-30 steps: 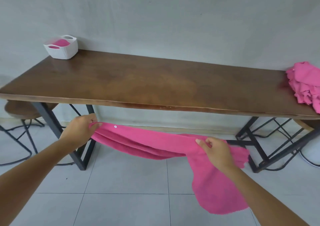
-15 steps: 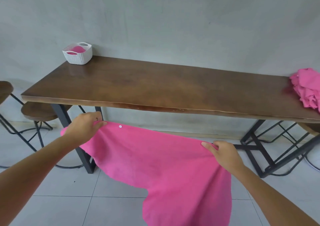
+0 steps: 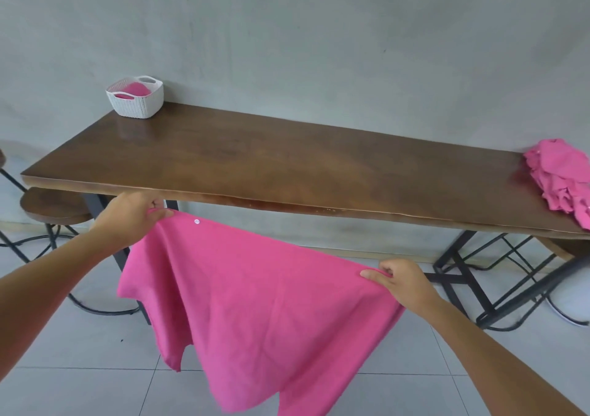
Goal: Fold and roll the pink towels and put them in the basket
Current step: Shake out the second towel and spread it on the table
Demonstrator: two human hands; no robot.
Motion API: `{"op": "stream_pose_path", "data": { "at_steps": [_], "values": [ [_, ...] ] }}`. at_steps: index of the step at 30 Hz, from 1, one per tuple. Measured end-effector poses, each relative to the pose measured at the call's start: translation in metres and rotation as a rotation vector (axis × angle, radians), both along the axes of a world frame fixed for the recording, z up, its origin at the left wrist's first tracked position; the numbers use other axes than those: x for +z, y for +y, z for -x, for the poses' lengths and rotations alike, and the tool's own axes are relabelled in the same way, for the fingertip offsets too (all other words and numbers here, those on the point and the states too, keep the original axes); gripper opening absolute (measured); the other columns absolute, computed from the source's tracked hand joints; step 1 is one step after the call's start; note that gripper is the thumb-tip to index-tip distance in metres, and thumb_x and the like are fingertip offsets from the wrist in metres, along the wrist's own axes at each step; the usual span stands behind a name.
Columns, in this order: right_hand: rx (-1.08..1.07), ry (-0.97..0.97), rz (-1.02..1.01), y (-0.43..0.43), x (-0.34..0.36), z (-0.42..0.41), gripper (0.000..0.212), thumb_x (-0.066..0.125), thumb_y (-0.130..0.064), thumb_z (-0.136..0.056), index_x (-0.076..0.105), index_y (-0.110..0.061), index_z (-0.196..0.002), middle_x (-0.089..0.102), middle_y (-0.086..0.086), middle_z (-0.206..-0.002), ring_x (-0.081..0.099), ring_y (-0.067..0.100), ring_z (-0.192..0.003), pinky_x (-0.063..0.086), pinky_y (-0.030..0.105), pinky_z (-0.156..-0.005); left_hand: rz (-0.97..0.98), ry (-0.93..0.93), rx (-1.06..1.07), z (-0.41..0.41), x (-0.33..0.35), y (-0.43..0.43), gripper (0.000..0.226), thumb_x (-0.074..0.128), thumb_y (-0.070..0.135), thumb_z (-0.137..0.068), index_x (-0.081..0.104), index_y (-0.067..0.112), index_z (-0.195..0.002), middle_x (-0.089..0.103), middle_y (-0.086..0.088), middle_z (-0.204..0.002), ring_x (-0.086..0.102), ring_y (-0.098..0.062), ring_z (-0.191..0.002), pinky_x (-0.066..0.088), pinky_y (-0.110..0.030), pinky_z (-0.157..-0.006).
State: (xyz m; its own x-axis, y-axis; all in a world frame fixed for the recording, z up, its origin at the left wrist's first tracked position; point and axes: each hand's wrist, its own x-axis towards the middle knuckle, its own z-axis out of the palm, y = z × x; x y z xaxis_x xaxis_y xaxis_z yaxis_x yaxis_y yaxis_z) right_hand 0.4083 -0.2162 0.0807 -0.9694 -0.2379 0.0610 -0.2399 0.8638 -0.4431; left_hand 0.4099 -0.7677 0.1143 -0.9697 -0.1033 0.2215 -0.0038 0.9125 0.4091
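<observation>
Pink towel (image 3: 255, 304), one: hung in the air between the fingers (image 3: 372, 274), in front of the wooden table (image 3: 287, 166). Left hand (image 3: 127, 217) pinches one top corner, right hand (image 3: 405, 283) pinches the other. Judged soft, light, limp; best taken at the corners, where it drapes flat.

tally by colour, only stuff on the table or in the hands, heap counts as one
white: 1 (white woven plastic basket)
pink: 3 (spread pink towel held up, crumpled pink towel heap, pink towel inside that basket)
total: 4
</observation>
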Motion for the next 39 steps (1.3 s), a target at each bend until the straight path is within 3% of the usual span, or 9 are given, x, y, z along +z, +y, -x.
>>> {"op": "stream_pose_path", "data": {
  "at_steps": [6,9,12,17,21,29,33,36,39],
  "values": [
    [-0.035,-0.157,0.098,0.021,-0.019,0.027,0.05,0.08,-0.051,-0.08,0.05,-0.016,-0.061,0.038,-0.014,-0.05,0.034,0.006,-0.049,0.029,0.021,-0.05,0.009,-0.047,0.076,0.021,-0.004,-0.002,0.041,0.076,0.022,-0.089,0.046,0.019,-0.061,0.054,-0.002,-0.06,0.052,-0.025,-0.061,0.041,-0.038,-0.059],
    [-0.034,-0.207,0.122,0.026,-0.032,0.044,0.031,0.073,-0.036,-0.091,0.059,-0.016,-0.072,0.047,-0.01,-0.057,0.039,0.004,-0.054,0.032,0.021,-0.054,0.019,-0.079,0.105,0.035,-0.009,0.003,0.034,0.075,0.021,-0.089,0.053,0.013,-0.065,0.056,-0.004,-0.062,0.054,-0.027,-0.062,0.045,-0.041,-0.06],
    [-0.117,-0.206,0.247,0.028,-0.042,0.066,0.023,0.063,-0.023,-0.099,0.057,-0.015,-0.078,0.051,-0.008,-0.065,0.044,0.01,-0.062,0.034,0.019,-0.059,0.008,-0.1,0.145,0.053,-0.01,0.01,0.031,0.073,0.024,-0.091,0.053,0.019,-0.067,0.057,0.0,-0.061,0.053,-0.023,-0.062,0.039,-0.037,-0.057],
    [-0.284,-0.147,0.354,0.023,-0.042,0.107,0.028,0.055,-0.027,-0.103,0.054,-0.009,-0.081,0.047,-0.004,-0.067,0.043,0.013,-0.062,0.033,0.022,-0.058,0.03,-0.084,0.192,0.091,-0.011,0.021,0.033,0.073,0.029,-0.091,0.052,0.02,-0.068,0.057,0.001,-0.06,0.052,-0.024,-0.061,0.038,-0.036,-0.054],
    [-0.331,-0.094,0.382,0.032,-0.036,0.143,0.042,0.062,-0.034,-0.098,0.045,-0.014,-0.065,0.04,-0.01,-0.055,0.038,0.009,-0.055,0.031,0.026,-0.057,0.038,-0.085,0.258,0.118,-0.017,0.032,0.035,0.074,0.03,-0.091,0.051,0.019,-0.066,0.057,-0.003,-0.06,0.053,-0.028,-0.062,0.039,-0.037,-0.056],
    [-0.174,0.017,0.311,0.068,-0.019,0.213,0.059,0.076,-0.056,-0.079,0.046,-0.007,-0.065,0.037,-0.007,-0.054,0.034,0.01,-0.053,0.029,0.028,-0.052,0.049,-0.117,0.355,0.155,-0.025,0.064,0.032,0.075,0.022,-0.09,0.054,0.016,-0.066,0.058,-0.006,-0.061,0.053,-0.032,-0.063,0.037,-0.036,-0.056],
    [-0.19,0.071,0.288,0.076,-0.02,0.248,0.056,0.076,-0.05,-0.083,0.042,-0.008,-0.066,0.039,-0.005,-0.055,0.038,0.016,-0.054,0.034,0.034,-0.055,0.051,-0.103,0.376,0.169,-0.024,0.085,0.033,0.077,0.017,-0.087,0.056,0.014,-0.061,0.057,-0.004,-0.059,0.054,-0.032,-0.061,0.037,-0.035,-0.055],
    [-0.216,0.114,0.231,0.078,-0.022,0.275,0.046,0.07,-0.041,-0.092,0.041,-0.015,-0.068,0.047,-0.002,-0.062,0.046,0.019,-0.06,0.036,0.04,-0.059,0.03,-0.063,0.325,0.178,-0.021,0.102,0.049,0.078,0.016,-0.085,0.045,0.028,-0.051,0.05,0.004,-0.051,0.047,-0.019,-0.051,0.033,-0.031,-0.05],
    [-0.263,0.115,0.203,0.075,-0.026,0.301,0.034,0.066,-0.032,-0.096,0.045,-0.018,-0.072,0.054,-0.002,-0.071,0.052,0.02,-0.069,0.042,0.043,-0.073,0.033,-0.091,0.302,0.187,-0.022,0.103,0.056,0.084,0.036,-0.081,0.041,0.025,-0.047,0.047,0.004,-0.05,0.046,-0.016,-0.05,0.033,-0.031,-0.049]
  ]
}}
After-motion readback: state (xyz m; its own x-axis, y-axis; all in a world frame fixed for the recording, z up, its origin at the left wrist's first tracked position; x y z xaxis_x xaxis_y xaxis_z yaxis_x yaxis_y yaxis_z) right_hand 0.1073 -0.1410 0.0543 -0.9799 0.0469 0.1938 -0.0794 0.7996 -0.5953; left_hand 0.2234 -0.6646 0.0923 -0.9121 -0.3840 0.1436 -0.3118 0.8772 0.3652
